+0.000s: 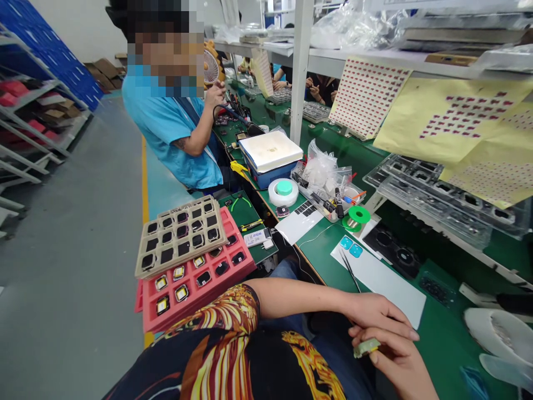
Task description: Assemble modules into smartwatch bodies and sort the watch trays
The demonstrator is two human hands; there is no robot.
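My right hand (pixel 397 355) comes in from the lower right, with its thumb and fingers closed on a small pale-green piece with a yellow edge (pixel 366 348). Its exact kind is not clear. My left hand (pixel 377 312) lies across the right hand's fingers, its own fingers stretched out and partly overlapping them. Just beyond the hands, a white sheet (pixel 387 286) rests on the green bench. Dark tweezers (pixel 350 270) lie partly on that sheet, near two blue rounded-square pieces (pixel 351 246).
Left of me, a beige tray (pixel 183 236) of small square watch-like parts sits on a pink tray (pixel 216 255). A blue box with a white top (pixel 270 153), a tape roll (pixel 283 192) and a solder spool (pixel 356 218) stand farther along. A co-worker in blue (pixel 162 128) works beyond.
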